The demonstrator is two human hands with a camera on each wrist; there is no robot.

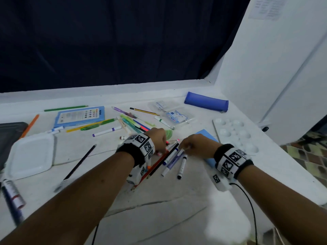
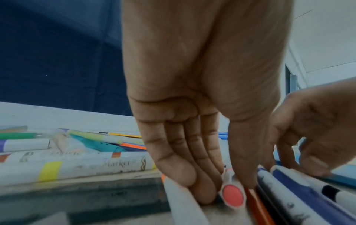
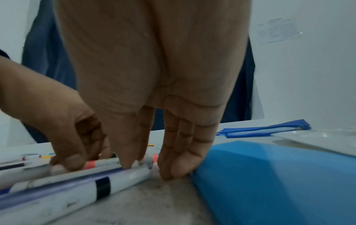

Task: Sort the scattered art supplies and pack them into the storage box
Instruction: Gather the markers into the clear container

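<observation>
A loose bundle of markers and pencils (image 1: 169, 158) lies at the table's middle, between my two hands. My left hand (image 1: 163, 147) comes down on it from the left. Its thumb and straight fingers (image 2: 192, 179) pinch a white marker with a red end cap (image 2: 233, 196). My right hand (image 1: 184, 147) stands at the bundle's far right end. Its thumb and forefinger tips touch the marker ends (image 3: 134, 172), and its other fingers (image 3: 177, 166) rest on the table against a light-blue box (image 3: 269, 175). More pens (image 1: 131, 122) lie scattered behind.
A white square tray (image 1: 31, 154) sits at the left, with a long black pencil (image 1: 79, 161) beside it. Behind lie a paint set (image 1: 79, 115), clear packets (image 1: 169, 112) and a blue pencil case (image 1: 206, 102). A white palette (image 1: 235, 135) is at the right, near the table edge.
</observation>
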